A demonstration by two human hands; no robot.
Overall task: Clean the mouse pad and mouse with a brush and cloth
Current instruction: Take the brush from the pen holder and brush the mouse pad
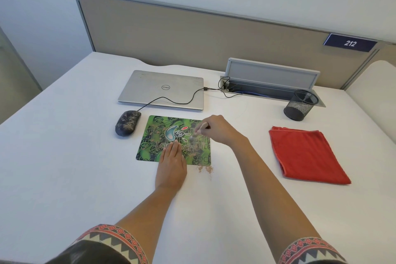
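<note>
A green patterned mouse pad (154, 135) lies on the white desk, with brownish dust on it. My left hand (171, 165) rests flat on the pad's near edge, fingers together. My right hand (216, 129) is closed on a small brush (196, 134), whose blurred tip touches the pad's right half. A dark wired mouse (127, 122), speckled with dust, sits just left of the pad. A folded red cloth (306, 154) lies to the right, apart from both hands.
Swept dust (205, 170) lies on the desk just below the pad's near right corner. A shut silver laptop (162, 90) sits behind the pad, the mouse cable running to it. A black mesh pen cup (300, 106) and a cable tray (272, 83) stand at the back right.
</note>
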